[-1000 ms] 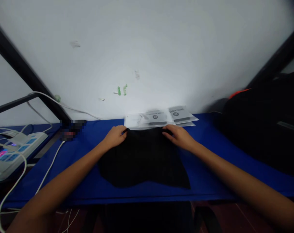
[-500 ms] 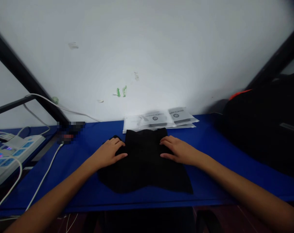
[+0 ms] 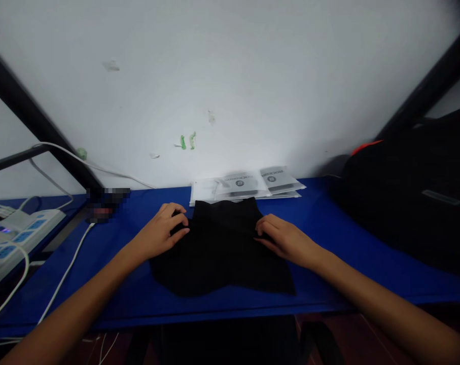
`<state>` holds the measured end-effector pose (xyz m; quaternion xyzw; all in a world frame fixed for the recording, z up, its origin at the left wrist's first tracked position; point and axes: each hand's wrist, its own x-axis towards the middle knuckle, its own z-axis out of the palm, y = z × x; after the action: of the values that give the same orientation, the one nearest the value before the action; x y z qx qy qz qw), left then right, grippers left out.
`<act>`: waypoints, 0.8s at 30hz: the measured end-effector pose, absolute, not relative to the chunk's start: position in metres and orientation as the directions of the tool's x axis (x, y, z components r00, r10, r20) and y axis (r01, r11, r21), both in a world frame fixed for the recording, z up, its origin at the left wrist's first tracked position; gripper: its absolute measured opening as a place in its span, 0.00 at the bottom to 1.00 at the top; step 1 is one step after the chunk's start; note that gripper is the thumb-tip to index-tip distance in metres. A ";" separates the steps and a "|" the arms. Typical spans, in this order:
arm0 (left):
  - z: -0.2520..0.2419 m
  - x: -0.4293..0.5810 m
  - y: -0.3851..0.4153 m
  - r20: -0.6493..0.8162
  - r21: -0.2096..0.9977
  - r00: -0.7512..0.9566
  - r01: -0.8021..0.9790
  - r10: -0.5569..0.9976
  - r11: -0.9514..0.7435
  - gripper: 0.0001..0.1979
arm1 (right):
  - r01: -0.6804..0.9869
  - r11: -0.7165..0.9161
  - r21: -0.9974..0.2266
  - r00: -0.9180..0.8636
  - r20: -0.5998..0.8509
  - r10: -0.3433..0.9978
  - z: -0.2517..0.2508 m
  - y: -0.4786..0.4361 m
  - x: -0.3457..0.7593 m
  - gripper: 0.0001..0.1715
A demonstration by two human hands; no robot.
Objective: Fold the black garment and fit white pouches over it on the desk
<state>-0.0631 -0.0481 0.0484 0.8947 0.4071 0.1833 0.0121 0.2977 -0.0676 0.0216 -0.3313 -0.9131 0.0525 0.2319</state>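
A black piece of cloth (image 3: 224, 248) lies spread on the blue table, its folds and exact kind lost in the dark colour. My left hand (image 3: 163, 230) is at its left side, the fingers curled and closing on the fabric edge. On the opposite side my right hand (image 3: 285, 238) pinches the cloth's right edge between thumb and bent fingers. The cloth's top edge reaches the flat plastic zip pouches (image 3: 230, 188) behind it, which carry grey printing.
A large black bag (image 3: 412, 203) stands on the right of the blue table (image 3: 321, 299). At left are a white power strip (image 3: 24, 238) with cables and a blurred dark item (image 3: 104, 208) on a white cord. A white wall (image 3: 252, 76) rises behind.
My fingers have gone from lying flat on the cloth to curling at its two sides. Both hands have moved slightly outward relative to the cloth. The whole view has shifted a little.
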 end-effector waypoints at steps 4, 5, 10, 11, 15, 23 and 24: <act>0.050 -0.061 -0.058 0.373 0.119 0.565 0.758 0.736 -0.642 0.13 | 0.555 0.756 -0.349 -0.636 0.408 0.655 0.024 -0.073 0.305 0.02; 0.048 -0.061 -0.058 0.328 0.126 0.571 0.763 0.752 -0.634 0.14 | 0.548 0.757 -0.357 -0.637 0.409 0.654 0.024 -0.073 0.305 0.02; 0.039 -0.066 -0.054 0.045 0.224 0.483 0.848 0.875 -0.480 0.25 | 0.529 0.773 -0.351 -0.654 0.412 0.635 0.021 -0.071 0.304 0.04; 0.037 -0.068 -0.053 0.028 0.238 0.482 0.848 0.876 -0.474 0.24 | 0.532 0.771 -0.350 -0.650 0.414 0.637 0.020 -0.071 0.304 0.04; 0.037 -0.073 -0.049 0.014 0.300 0.527 0.808 0.850 -0.507 0.13 | 0.537 0.763 -0.360 -0.633 0.425 0.647 0.019 -0.070 0.308 0.03; 0.073 -0.069 -0.087 0.118 0.505 0.637 0.622 0.761 -0.599 0.02 | 0.462 0.704 -0.539 -0.573 0.425 0.701 0.031 -0.088 0.318 0.03; 0.079 -0.070 -0.096 0.054 0.550 0.681 0.591 0.731 -0.591 0.02 | 0.441 0.682 -0.583 -0.585 0.389 0.711 0.034 -0.093 0.319 0.04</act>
<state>-0.0697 -0.0956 0.0794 0.8811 0.3749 0.1383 0.2530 0.3193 -0.0931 0.0344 -0.3339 -0.8632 0.2180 0.3098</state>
